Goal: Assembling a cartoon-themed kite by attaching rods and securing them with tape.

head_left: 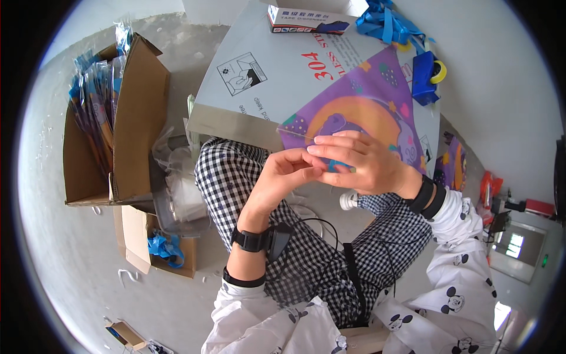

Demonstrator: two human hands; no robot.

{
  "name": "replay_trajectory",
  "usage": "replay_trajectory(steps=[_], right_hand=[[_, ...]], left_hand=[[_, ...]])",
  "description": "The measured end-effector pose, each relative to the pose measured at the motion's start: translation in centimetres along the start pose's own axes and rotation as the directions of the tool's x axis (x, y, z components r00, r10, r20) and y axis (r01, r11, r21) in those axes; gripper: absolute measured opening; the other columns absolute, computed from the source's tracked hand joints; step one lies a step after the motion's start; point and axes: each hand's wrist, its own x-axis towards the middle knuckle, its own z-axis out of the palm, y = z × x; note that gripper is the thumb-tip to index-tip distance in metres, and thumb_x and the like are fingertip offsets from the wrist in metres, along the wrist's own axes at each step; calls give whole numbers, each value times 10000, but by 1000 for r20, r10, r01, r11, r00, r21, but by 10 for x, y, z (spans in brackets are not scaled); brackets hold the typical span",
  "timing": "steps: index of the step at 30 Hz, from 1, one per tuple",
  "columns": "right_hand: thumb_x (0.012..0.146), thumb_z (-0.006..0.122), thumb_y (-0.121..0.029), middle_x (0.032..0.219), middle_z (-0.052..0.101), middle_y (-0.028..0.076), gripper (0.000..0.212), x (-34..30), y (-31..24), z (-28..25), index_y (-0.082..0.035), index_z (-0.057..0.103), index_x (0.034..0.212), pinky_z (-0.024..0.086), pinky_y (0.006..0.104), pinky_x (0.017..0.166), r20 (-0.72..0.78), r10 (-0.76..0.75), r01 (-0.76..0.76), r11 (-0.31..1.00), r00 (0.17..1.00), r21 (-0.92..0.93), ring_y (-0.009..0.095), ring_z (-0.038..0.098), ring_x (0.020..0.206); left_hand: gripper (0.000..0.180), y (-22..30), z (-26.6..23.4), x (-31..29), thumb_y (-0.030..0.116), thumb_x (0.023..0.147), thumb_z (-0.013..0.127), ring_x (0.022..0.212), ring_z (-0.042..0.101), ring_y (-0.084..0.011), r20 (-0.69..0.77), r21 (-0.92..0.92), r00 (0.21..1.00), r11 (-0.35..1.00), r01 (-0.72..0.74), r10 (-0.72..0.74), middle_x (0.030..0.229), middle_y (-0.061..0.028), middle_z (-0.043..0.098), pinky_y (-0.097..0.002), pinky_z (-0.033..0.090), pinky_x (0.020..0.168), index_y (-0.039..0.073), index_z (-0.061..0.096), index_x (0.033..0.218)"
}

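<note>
A purple printed sheet (359, 100) with a yellow moon and cartoon figures lies across the grey board, its pointed end away from me. Over its near edge, my right hand (368, 165) is closed, fingers bent and gripping the sheet. My left hand (289, 177) meets it fingertip to fingertip, thumb and fingers pinched together; whatever it pinches is too small or hidden to name. A thin rod-like line (295, 134) runs from the sheet's left corner toward my right fingers. A bit of blue shows between the hands. Both wrists wear black straps.
A blue tape dispenser (425, 76) sits at the grey board's (236, 106) right edge. Farther back are an open printed carton (312, 17) and blue ribbons (389, 23). At left, a cardboard box (141, 112) holds bagged printed pieces; a smaller box (132, 236) contains blue ribbon.
</note>
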Motion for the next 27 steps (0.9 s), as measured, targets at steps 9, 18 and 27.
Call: replay_trajectory(steps=[9,18,27], right_hand=[[812,648,-116,1364,529,25,296,-8,-10,17,-217,693,1086,402,393,1053,-32,-145,126,935,989,-331,220,497,1262],[848,567,-45,1308,543,90,463,14,3,42,-137,562,1302,380,436,1074,-124,438,-439,898,890,18,290,495,1252],[742,749,-230,999,615,92,360,49,78,100,-90,594,1035,361,448,1031,392,544,-626,772,742,113,293,553,1058]], left_hand=[[162,-20,-7,4,76,917,604,825,644,-108,-119,-24,991,998,51,-54,911,-65,693,-252,523,783,-36,676,1009],[147,-12,-34,16,143,947,599,769,612,-80,-725,-31,646,926,-376,238,844,-24,671,-212,468,689,21,677,972],[222,-28,-34,30,218,983,591,783,579,-42,-705,434,487,857,-278,515,859,13,657,-198,461,704,20,690,1008]])
